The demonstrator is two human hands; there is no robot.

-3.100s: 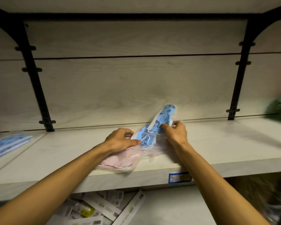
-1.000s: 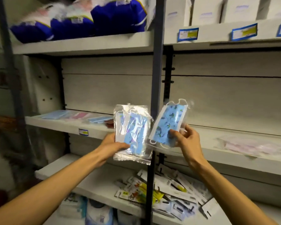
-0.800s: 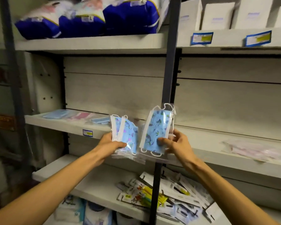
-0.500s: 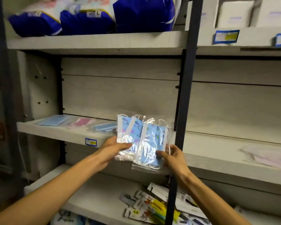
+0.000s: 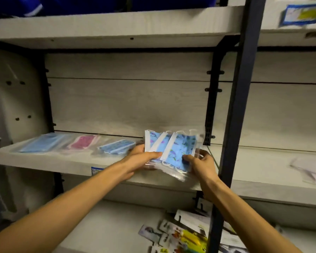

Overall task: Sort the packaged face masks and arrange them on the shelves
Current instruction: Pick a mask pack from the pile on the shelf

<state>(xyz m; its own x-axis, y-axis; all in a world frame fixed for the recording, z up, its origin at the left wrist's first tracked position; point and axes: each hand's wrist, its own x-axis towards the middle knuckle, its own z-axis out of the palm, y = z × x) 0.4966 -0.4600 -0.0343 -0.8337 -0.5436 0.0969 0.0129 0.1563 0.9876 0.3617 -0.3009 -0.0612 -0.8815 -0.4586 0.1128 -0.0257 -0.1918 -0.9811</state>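
While both thumbs pinch the clear sleeves from the front, the left hand point(image 5: 141, 158) and right hand point(image 5: 201, 164) hold two blue printed mask packs point(image 5: 171, 148) overlapped, apparently squaring them into one stack above the middle shelf point(image 5: 77, 162), right of the checked blue pack point(image 5: 117, 146).

Blue bags point(image 5: 80, 4) on top shelf, carded packets point(image 5: 186, 236) w/ yellow on bottom shelf.
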